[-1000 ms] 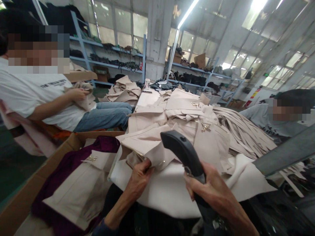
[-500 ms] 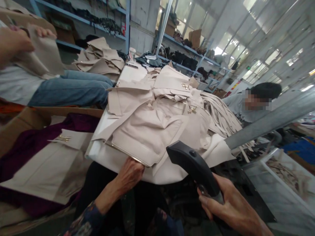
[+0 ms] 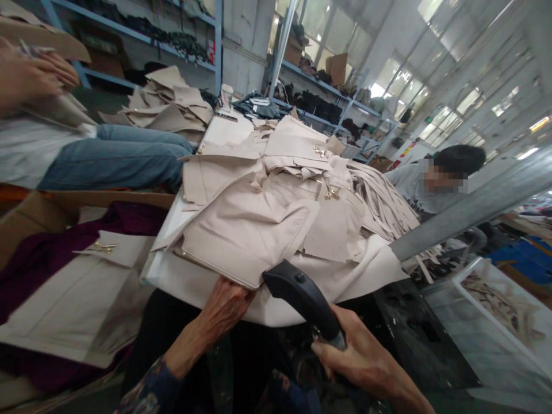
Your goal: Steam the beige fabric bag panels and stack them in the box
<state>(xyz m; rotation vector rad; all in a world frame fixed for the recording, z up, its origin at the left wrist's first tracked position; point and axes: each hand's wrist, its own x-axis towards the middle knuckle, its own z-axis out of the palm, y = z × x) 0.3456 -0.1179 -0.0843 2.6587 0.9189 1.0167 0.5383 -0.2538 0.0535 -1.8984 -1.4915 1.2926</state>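
White table is spanning the middle, carrying heaped beige pieces. Carton, left, is holding purple cloth and a beige panel. Beige pouch is lying on the table's near side, its metal-trimmed edge facing the wearer, that edge slanting from farther left to nearer right. Black tool is pointing away and leftward, its curved long axis running from the right hand up to a blunt tip beside the pouch's near right corner; contact, cannot tell. Right hand is wrapping its handle, fingers curling closed. Left hand is reaching under the near edge, fingers bunching together; tips hidden, pinch uncertain. Small gold clasps are resting farther back.
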